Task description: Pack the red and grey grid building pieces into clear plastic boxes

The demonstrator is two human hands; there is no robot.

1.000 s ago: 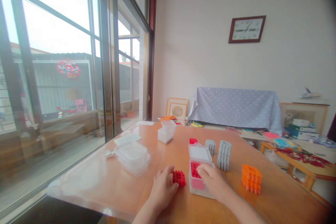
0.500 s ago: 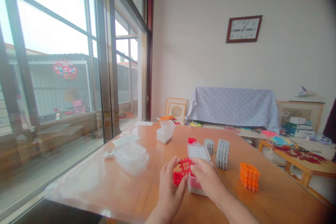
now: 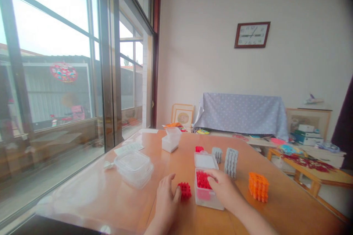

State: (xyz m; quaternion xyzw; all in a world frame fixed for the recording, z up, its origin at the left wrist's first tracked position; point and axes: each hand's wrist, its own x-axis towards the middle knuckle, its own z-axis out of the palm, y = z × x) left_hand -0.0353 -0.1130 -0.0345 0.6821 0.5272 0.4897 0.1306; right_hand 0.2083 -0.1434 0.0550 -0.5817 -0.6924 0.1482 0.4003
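Note:
My left hand [image 3: 167,196] is beside a small stack of red waffle blocks [image 3: 185,190] on the table. Its fingers are apart, and the thumb overlaps the stack's left edge. My right hand [image 3: 222,184] reaches into a clear plastic box [image 3: 211,203] from the right. Its thumb and fingers close on red waffle blocks [image 3: 202,179] there; the fingertips are partly hidden. The box's lid [image 3: 206,161] is folded open at its far side.
Grey block stacks [image 3: 231,163] and an orange block stack [image 3: 258,187] stand to the right. A lidded clear container [image 3: 134,169] sits at the left, and an open white box [image 3: 169,143] farther back. Red blocks [image 3: 199,149] lie behind the lid. Windows run along the left.
The red tile held up between both hands is no longer there. My right hand has moved to the box, and my left hand has shifted left, off the red stack. The view has turned slightly.

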